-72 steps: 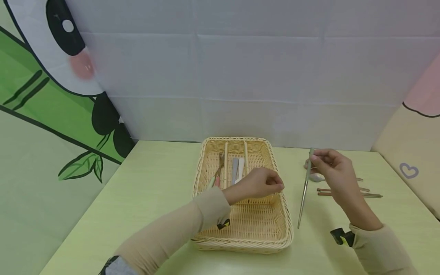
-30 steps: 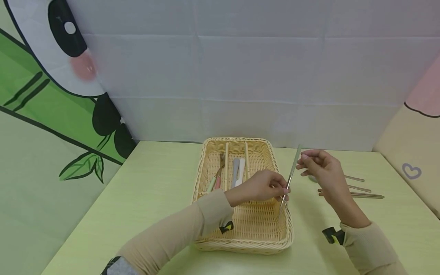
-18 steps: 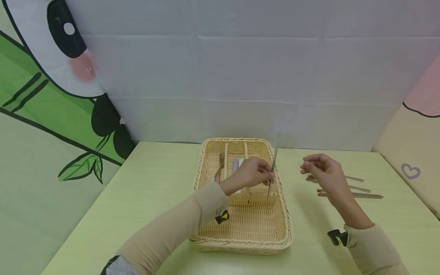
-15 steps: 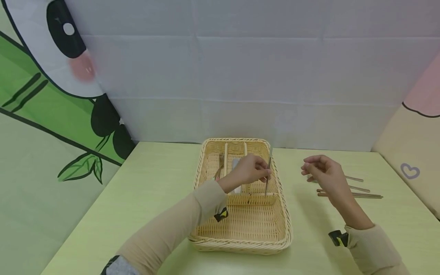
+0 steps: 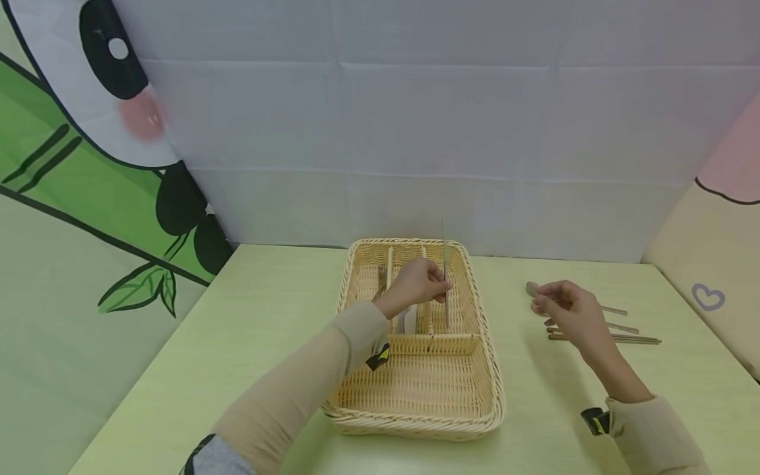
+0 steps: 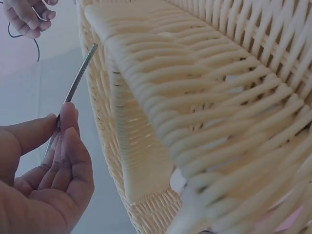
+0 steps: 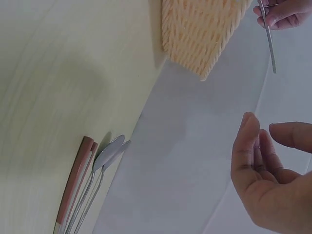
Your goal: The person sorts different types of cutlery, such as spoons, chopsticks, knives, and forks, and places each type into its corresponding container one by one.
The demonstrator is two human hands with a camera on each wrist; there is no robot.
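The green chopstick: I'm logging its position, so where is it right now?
In the head view, the chopstick is pinched upright in the left hand, above the far right compartment of the basket, just right of a divider.

in the head view, the left hand (image 5: 413, 285) hides the middle of the thin stick (image 5: 446, 315); its pale upper end fades into the backdrop (image 5: 285, 119), and whether it is one stick or two is too small to tell. hand and wrist cover the lower part of the fork (image 5: 382, 276) and the tops of the pale utensils (image 5: 410, 319). the right hand (image 5: 578, 320) masks the middles of the spoons (image 5: 615, 311). the right wrist view's bottom edge cuts off the chopsticks (image 7: 75, 183); its top edge crops the basket (image 7: 195, 36).
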